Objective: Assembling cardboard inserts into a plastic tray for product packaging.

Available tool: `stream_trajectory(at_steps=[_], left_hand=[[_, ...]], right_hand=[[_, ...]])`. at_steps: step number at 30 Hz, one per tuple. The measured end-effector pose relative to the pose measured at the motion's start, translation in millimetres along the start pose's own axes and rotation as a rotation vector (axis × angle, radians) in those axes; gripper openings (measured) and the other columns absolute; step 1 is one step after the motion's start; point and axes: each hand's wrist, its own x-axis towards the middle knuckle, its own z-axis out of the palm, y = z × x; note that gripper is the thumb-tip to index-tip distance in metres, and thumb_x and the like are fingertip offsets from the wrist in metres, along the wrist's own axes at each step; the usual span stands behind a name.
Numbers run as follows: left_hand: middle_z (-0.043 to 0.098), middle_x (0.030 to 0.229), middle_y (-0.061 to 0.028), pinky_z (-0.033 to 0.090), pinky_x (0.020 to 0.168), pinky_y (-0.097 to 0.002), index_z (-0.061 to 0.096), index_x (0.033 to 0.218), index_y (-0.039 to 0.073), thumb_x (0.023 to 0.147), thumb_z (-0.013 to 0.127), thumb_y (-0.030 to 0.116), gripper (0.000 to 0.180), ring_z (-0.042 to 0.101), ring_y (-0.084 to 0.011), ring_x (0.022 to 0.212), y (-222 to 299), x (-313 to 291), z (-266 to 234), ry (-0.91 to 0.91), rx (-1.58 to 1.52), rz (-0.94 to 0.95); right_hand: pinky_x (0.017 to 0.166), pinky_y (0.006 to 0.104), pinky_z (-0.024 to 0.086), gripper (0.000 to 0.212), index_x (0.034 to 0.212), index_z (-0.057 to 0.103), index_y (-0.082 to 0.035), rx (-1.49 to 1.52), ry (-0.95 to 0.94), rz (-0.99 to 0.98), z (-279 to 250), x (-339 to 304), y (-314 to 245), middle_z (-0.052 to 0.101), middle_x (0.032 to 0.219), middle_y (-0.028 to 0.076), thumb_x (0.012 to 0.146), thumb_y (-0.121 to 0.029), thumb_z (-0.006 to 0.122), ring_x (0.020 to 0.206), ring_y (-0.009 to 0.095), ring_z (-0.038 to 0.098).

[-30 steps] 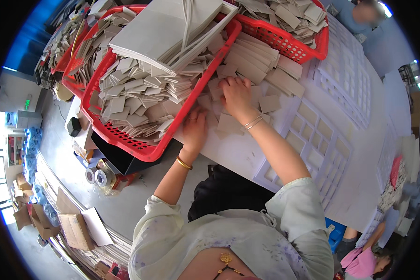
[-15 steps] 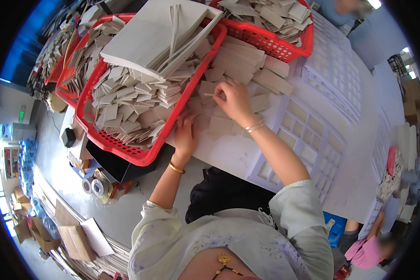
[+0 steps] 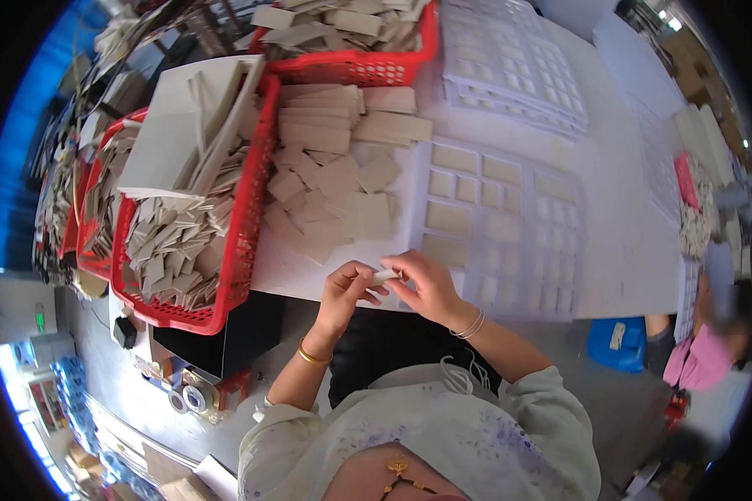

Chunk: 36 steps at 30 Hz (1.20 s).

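Observation:
Close to the table's near edge, my left hand and my right hand meet around a small pale cardboard piece. Fingertips of both hands pinch it; whether it is one piece or a few together I cannot tell. Just beyond my hands lies a loose spread of grey cardboard pieces, with overlapping rows of larger cards behind it. To the right of these, a white grid frame lies flat, pale pieces showing in several of its openings.
At the left, a red perforated basket is heaped with cardboard pieces and carries a stack of large sheets. Another red basket stands at the back. More white frames are stacked far right. A person in pink is at the right.
My right hand has come back from the loose pieces toward me. My left hand has left the basket's side and joined it at the small cardboard piece. The view has shifted right.

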Motion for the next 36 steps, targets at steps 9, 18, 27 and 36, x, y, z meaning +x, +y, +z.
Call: stream_trajectory(at_steps=[9,18,27,36], left_hand=[[0.064,0.105,-0.0196,0.060,0.068,-0.0309,0.055,0.107,-0.006,0.097,0.050,0.019,0.027,0.066,-0.0303,0.097,-3,10,31,-0.375,-0.280,-0.394],[0.066,0.087,-0.0125,0.058,0.062,-0.0260,0.056,0.097,-0.002,0.095,0.054,0.014,0.016,0.069,-0.0207,0.078,-18,4,68,-0.081,0.113,-0.040],[0.064,0.074,-0.0067,0.045,0.050,-0.0236,0.062,0.091,0.000,0.084,0.061,0.000,0.007,0.058,-0.0119,0.053,-24,13,61,0.140,0.807,0.208],[0.063,0.079,-0.0076,0.047,0.056,-0.0285,0.064,0.087,0.005,0.079,0.066,0.005,0.008,0.059,-0.0202,0.061,-23,38,64,-0.042,1.213,0.476]], right_hand=[[0.049,0.0242,0.046,0.018,0.097,0.060,-0.004,0.131,0.212,-0.013,-38,-62,-1,0.062,0.089,0.007,0.081,0.000,0.066,0.072,0.016,0.062],[0.055,0.0212,0.053,0.011,0.095,0.056,-0.002,0.535,0.321,0.221,-39,-93,1,0.059,0.099,0.010,0.086,0.000,0.061,0.079,0.013,0.062],[0.049,0.0163,0.042,0.024,0.108,0.049,-0.002,0.700,0.651,0.413,-76,-86,29,0.056,0.087,0.002,0.087,-0.002,0.061,0.067,0.005,0.052],[0.061,0.0261,0.049,0.021,0.104,0.065,-0.007,0.072,0.293,0.364,-79,-91,37,0.065,0.087,0.006,0.085,-0.001,0.059,0.071,0.014,0.061]])
